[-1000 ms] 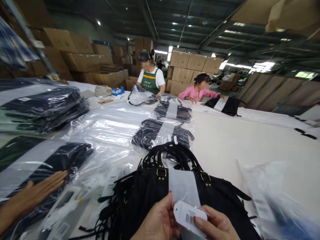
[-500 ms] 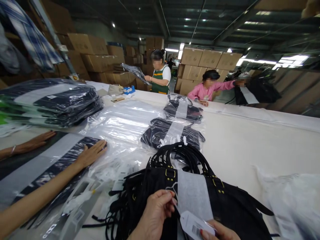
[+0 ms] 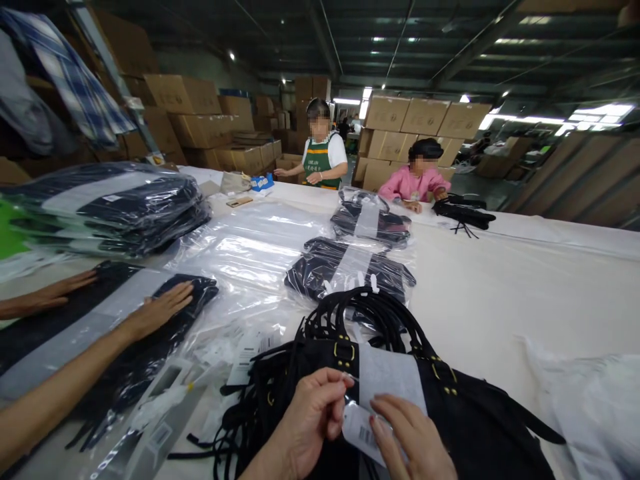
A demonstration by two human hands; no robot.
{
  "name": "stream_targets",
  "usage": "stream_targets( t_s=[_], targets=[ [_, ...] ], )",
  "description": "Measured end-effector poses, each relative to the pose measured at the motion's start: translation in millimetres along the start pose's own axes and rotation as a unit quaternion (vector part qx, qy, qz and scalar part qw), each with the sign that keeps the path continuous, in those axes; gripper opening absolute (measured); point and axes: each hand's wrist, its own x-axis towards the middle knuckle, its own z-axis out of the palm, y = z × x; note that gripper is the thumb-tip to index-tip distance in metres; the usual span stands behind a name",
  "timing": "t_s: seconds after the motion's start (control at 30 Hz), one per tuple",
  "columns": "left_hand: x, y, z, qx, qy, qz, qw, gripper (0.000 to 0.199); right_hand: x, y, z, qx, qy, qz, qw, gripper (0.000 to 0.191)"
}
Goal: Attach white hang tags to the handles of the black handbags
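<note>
My left hand [image 3: 313, 417] is closed in a pinch on the thin string of a white hang tag [image 3: 356, 428]. My right hand [image 3: 415, 437] reaches over the lower part of the tag, fingers stretched and slightly apart, a fingertip against its face. The hand hides part of the tag. Beneath both hands lies a stack of black handbags [image 3: 475, 413] with brass-coloured buckles and upright looped handles. A pale grey wrapping strip [image 3: 393, 373] runs across the top bag.
Plastic-wrapped black bags [image 3: 350, 270] lie beyond the handles. A co-worker's hands [image 3: 160, 310] rest on another bag at left, near a wrapped pile [image 3: 115, 207]. White plastic [image 3: 590, 400] lies at right. Two people stand across the table [image 3: 475, 293].
My right hand has moved up and left over the tag, its fingers now spread out. Across the table, one person has put down a wrapped item; another has lowered a black bag onto the table.
</note>
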Motion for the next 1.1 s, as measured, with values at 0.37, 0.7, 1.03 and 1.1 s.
stream_targets(
  t_s=[0.37,0.7,1.03,1.1],
  targets=[
    [-3,13,-4.0,0.118,-0.036,-0.034,0.992,0.052,22,-41,60,0.340,-0.133,0.077,0.928,0.059],
    [44,48,-10.9,0.582,0.117,0.174,0.786,0.020,49,-16,37,0.330,-0.109,0.221,0.911,0.053],
    [94,54,9.3,0.522,0.135,0.039,0.841,0.017,63,-15,25,0.353,-0.075,0.274,0.891,0.053],
    [94,55,10.1,0.482,0.119,0.003,0.868,0.014,62,-18,26,0.336,-0.073,0.273,0.898,0.051]
  ],
)
